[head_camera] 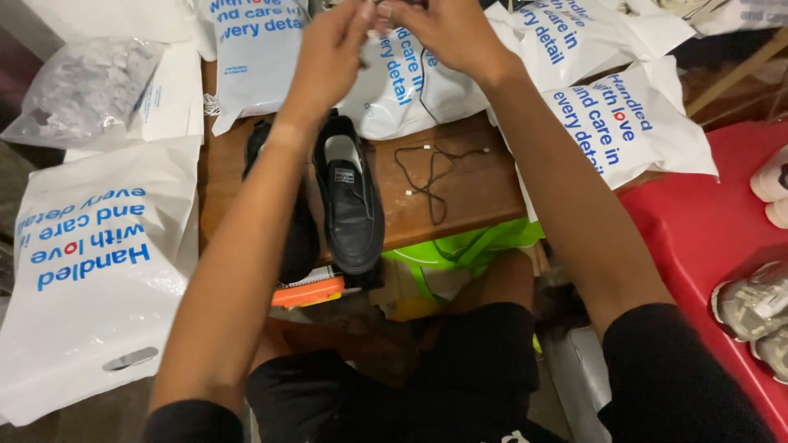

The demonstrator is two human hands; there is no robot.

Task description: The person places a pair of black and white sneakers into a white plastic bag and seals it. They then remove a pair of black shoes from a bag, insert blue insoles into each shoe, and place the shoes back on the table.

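Hands raised at far edge, fingertips meeting: left hand [332,41] and right hand [447,33] both pinched on sth small, too cropped to identify; a thin cord [423,90] hangs from them. Black shoes [349,197] lie on wood table [484,184] below left forearm, within reach. White bags [90,271] left and far; red surface [706,238] right.

White poly bags [90,271] w/ blue print around wooden table [476,189]

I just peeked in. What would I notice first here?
Two hands meet at the top, the left hand and right hand pinching something too small to tell. Below them a black shoe lies on the wooden table, with white plastic bags all around.
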